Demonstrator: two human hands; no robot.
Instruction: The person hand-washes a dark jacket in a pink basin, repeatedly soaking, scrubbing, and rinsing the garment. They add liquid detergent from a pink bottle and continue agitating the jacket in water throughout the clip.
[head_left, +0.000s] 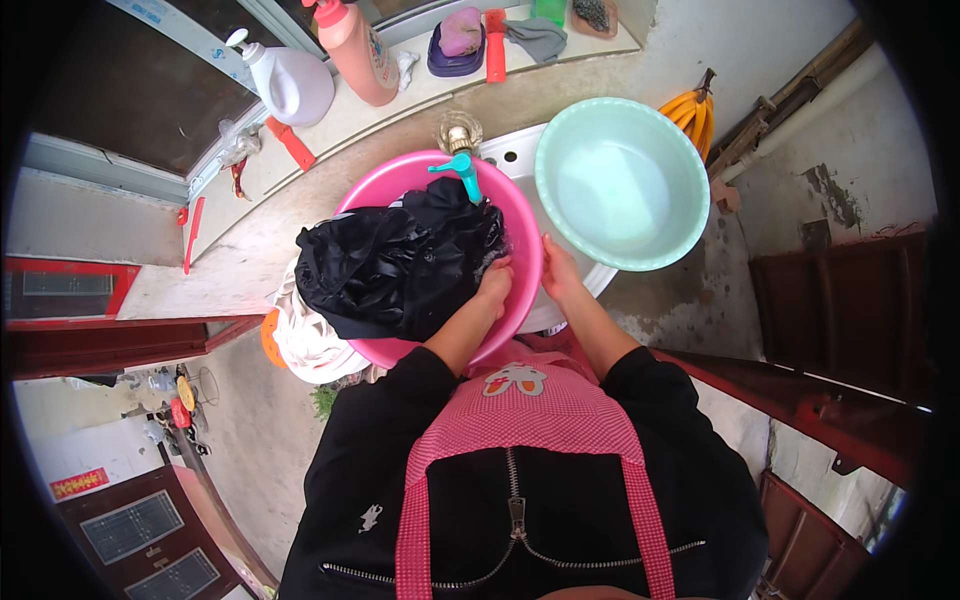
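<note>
A pink plastic basin (532, 225) sits over the left part of a white ceramic sink (541, 322), below a tap with a teal handle (466, 178). Wet black clothing (397, 262) is heaped in the basin, with bubbly water at its right side. My left hand (496, 283) is inside the basin at the clothing's right edge; whether its fingers hold cloth cannot be told. Outside the rim, my right hand (559, 270) touches or nearly touches the basin's right wall. A mint-green plastic basin (622, 184) rests on the sink's right side.
White laundry (307, 337) lies in a white container at the left. The tiled ledge (420, 94) behind bears a white pump bottle (291, 82), a pink pump bottle (360, 56), red brushes (496, 46), a purple soap dish (455, 64) and a grey cloth (537, 39). Bananas (691, 118) hang at the right.
</note>
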